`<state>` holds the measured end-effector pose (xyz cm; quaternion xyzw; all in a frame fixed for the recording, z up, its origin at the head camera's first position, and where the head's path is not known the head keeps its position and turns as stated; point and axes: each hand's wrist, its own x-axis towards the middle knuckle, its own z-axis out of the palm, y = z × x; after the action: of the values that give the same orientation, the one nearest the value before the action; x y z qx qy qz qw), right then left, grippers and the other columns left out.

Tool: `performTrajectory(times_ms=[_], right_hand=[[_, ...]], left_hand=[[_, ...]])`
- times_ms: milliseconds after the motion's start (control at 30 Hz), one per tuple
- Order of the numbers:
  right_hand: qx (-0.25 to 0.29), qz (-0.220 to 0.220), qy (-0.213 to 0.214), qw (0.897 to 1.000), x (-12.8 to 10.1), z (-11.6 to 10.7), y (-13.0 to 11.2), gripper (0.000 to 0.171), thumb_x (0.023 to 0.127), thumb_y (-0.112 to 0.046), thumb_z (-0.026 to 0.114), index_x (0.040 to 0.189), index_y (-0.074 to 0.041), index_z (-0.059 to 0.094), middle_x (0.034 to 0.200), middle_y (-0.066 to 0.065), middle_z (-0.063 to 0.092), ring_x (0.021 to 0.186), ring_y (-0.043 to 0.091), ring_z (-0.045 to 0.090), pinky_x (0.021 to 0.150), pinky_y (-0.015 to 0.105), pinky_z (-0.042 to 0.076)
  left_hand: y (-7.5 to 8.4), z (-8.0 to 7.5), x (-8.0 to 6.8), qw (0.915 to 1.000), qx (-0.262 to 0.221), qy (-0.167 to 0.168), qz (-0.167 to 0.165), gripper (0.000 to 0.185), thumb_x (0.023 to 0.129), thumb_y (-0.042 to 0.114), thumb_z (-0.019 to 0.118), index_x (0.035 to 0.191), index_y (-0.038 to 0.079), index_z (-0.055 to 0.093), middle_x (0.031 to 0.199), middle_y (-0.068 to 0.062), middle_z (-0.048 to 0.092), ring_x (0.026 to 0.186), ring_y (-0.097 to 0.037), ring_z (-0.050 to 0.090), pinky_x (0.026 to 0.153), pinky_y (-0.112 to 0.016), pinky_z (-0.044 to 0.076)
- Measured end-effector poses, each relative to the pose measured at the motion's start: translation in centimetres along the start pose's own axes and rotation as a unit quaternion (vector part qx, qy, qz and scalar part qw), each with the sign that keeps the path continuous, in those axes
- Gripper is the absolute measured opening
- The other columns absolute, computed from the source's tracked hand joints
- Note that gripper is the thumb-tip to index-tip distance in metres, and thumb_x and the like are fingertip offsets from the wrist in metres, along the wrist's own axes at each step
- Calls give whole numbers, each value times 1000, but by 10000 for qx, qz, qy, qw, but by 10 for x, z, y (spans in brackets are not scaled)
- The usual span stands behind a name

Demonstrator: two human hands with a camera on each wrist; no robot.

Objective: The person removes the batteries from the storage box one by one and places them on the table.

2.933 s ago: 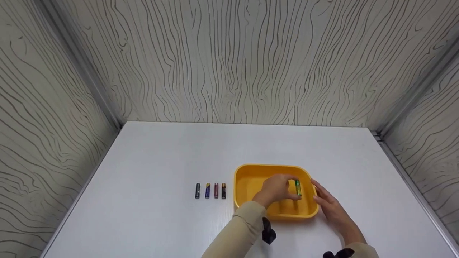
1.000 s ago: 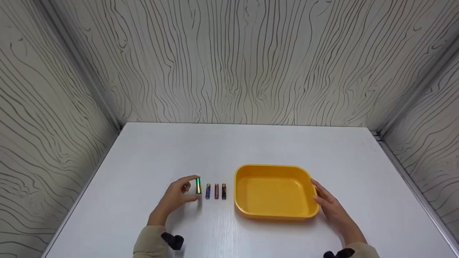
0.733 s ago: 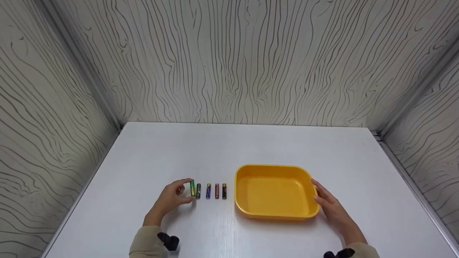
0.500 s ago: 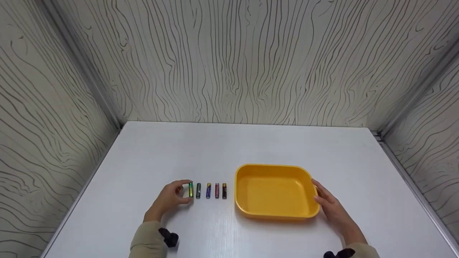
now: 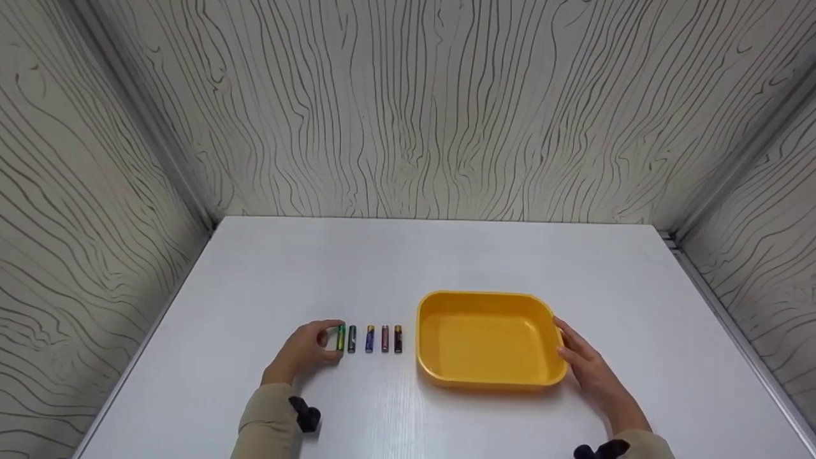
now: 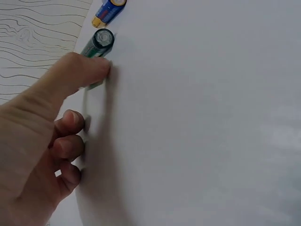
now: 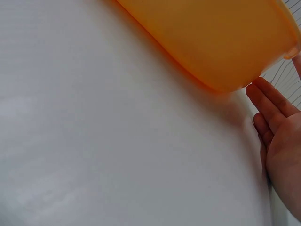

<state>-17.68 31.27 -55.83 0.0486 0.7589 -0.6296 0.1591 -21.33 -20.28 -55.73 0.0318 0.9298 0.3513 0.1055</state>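
My left hand [image 5: 330, 342] pinches a green battery [image 5: 340, 338] between thumb and forefinger, low on the white table [image 5: 268, 280]. The battery sits at the left end of a row, just beside a dark battery [image 5: 352, 338]. In the left wrist view my forefinger [image 6: 84, 70] covers most of the green battery; the dark battery [image 6: 99, 41] and a blue battery [image 6: 109, 8] lie beyond it. My right hand [image 5: 577, 357] rests with straight fingers against the right side of the yellow tray [image 5: 488, 299], which holds nothing. The right wrist view shows those fingers [image 7: 270, 106] at the tray's wall [image 7: 211, 42].
The row continues rightward with a blue battery [image 5: 370, 338], a red battery [image 5: 385, 338] and an orange-and-black battery [image 5: 398, 338], close to the tray's left wall. Wood-grain panels enclose the table at the back and both sides.
My left hand carried the green battery out of the tray to the left end of the row and lowered it beside the dark battery. The right hand and tray stayed still.
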Motion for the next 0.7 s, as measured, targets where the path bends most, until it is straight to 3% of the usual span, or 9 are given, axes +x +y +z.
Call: performTrajectory(times_ms=[33, 100, 200, 267, 333, 433, 500, 600, 700], right_hand=[[30, -20, -43, 10000, 1, 1, 0, 61, 99, -33, 51, 153, -29, 22, 165, 2, 6, 154, 22, 3, 123, 45, 5], [46, -38, -58, 10000, 2, 2, 0, 61, 99, -33, 50, 153, -29, 23, 165, 2, 6, 151, 2, 12, 123, 46, 5], [24, -24, -8, 10000, 3, 2, 0, 60, 99, -34, 50, 153, -30, 24, 165, 2, 6, 129, -26, 26, 123, 44, 6], [-78, -61, 13, 10000, 3, 1, 1, 60, 99, -34, 50, 153, -31, 24, 165, 2, 10, 113, -34, 31, 122, 34, 13], [-113, -138, 9, 9998, 4, 0, 1, 60, 99, -33, 50, 153, -29, 24, 164, -2, 13, 112, -34, 32, 117, 21, 21], [-79, -207, -8, 9998, 4, 0, 2, 61, 99, -31, 50, 153, -27, 23, 154, -25, 23, 115, -33, 33, 109, 11, 23], [61, -248, -47, 9997, 3, -1, 2, 61, 99, -29, 50, 154, -25, 23, 141, -37, 30, 115, -32, 33, 117, 19, 20], [199, -316, -197, 9991, 3, -5, 2, 60, 101, -28, 46, 155, -27, 18, 131, -40, 37, 117, -28, 36, 123, 41, 6], [58, -225, -97, 9997, 3, -9, -3, 58, 103, -33, 41, 155, -30, 15, 136, -30, 43, 115, -24, 43, 122, 33, 20]], left_hand=[[-1, 0, 0, 10000, -8, 2, -27, 59, 75, 17, 81, 130, 21, 60, 87, -1, 54, 82, -14, 47, 77, -33, 39], [-2, -1, -1, 10000, -39, 5, -69, 60, 75, 16, 81, 131, 21, 60, 87, -1, 54, 82, -15, 47, 77, -33, 39], [-3, -1, -1, 9999, -86, -34, -106, 60, 75, 18, 80, 132, 23, 59, 88, 0, 53, 83, -14, 47, 79, -33, 38], [-4, -1, -1, 9999, -99, -32, 30, 61, 75, 17, 81, 132, 20, 59, 84, -1, 53, 79, -14, 46, 75, -31, 39], [-5, -1, 0, 9998, -116, -46, 157, 61, 75, 16, 80, 132, 17, 59, 80, 0, 52, 74, -12, 45, 70, -28, 37], [-7, 0, 3, 9993, -169, -69, 331, 62, 75, 14, 80, 132, 13, 58, 73, 0, 49, 68, -12, 42, 63, -25, 34], [-7, 0, 4, 9993, -212, -112, 293, 63, 75, 15, 80, 134, 13, 57, 74, 2, 48, 68, -11, 41, 63, -24, 34], [-6, 0, 6, 9989, -361, -120, 277, 66, 74, 15, 81, 135, 12, 56, 76, 0, 50, 71, -12, 43, 65, -25, 35], [3, -3, 7, 9984, -337, 52, 443, 66, 75, 18, 81, 135, 10, 55, 85, -4, 54, 78, -14, 46, 69, -26, 38]])
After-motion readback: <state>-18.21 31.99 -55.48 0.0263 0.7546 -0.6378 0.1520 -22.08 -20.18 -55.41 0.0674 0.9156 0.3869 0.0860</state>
